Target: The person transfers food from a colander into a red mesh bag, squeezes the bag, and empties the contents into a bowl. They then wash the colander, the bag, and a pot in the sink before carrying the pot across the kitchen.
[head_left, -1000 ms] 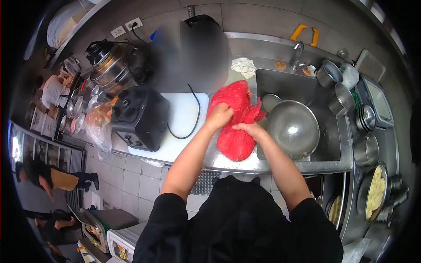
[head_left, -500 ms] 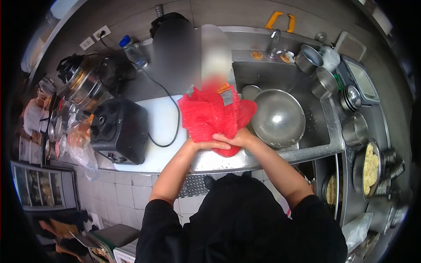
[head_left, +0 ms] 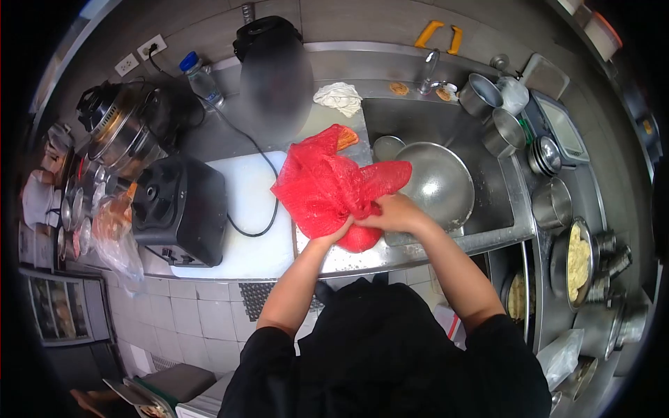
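Observation:
A red mesh bag lies bunched at the counter's front edge, between the white cutting board and the sink. My left hand is closed on its gathered near part, the fingers partly hidden in the mesh. Beside it, my right hand grips the same gathered part. An orange-brown piece shows at the bag's far end. To the right, a large metal bowl sits in the sink, close to my right hand, with a smaller round metal piece behind it.
A black blender base stands at the left, and its cord crosses the cutting board. Behind the bag are a white cloth and a dark, blurred blender jar. A faucet and metal pots line the sink's back and right.
The bag has spread out, its far part shifting left. My hands have drawn in around its gathered part. The white cloth behind now shows clearly.

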`<act>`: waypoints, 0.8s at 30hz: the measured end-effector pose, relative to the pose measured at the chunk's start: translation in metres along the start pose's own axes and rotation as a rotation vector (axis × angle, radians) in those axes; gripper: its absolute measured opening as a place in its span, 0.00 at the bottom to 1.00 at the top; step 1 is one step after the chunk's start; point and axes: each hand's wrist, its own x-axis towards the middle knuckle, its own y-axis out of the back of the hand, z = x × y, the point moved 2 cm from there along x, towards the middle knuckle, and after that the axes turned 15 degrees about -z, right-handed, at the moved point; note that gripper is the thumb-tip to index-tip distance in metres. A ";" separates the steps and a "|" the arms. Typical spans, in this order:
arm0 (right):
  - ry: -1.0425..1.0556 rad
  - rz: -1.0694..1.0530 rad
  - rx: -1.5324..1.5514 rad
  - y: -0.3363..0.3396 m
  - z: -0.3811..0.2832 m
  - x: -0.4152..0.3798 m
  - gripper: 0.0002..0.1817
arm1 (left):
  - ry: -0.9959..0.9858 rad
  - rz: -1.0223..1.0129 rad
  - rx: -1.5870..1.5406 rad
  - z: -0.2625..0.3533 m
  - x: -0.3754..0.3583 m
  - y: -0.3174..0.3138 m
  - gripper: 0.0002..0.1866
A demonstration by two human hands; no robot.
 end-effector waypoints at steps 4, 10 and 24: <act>-0.073 0.200 0.084 0.005 -0.013 0.006 0.17 | -0.076 -0.105 -0.115 0.030 0.011 -0.002 0.38; -0.026 0.149 -0.472 -0.005 -0.050 0.024 0.13 | -0.138 -0.017 -0.236 -0.071 0.047 -0.037 0.31; 0.196 0.900 -0.178 -0.082 0.030 0.006 0.21 | 0.206 -0.144 -1.138 0.024 0.049 -0.046 0.24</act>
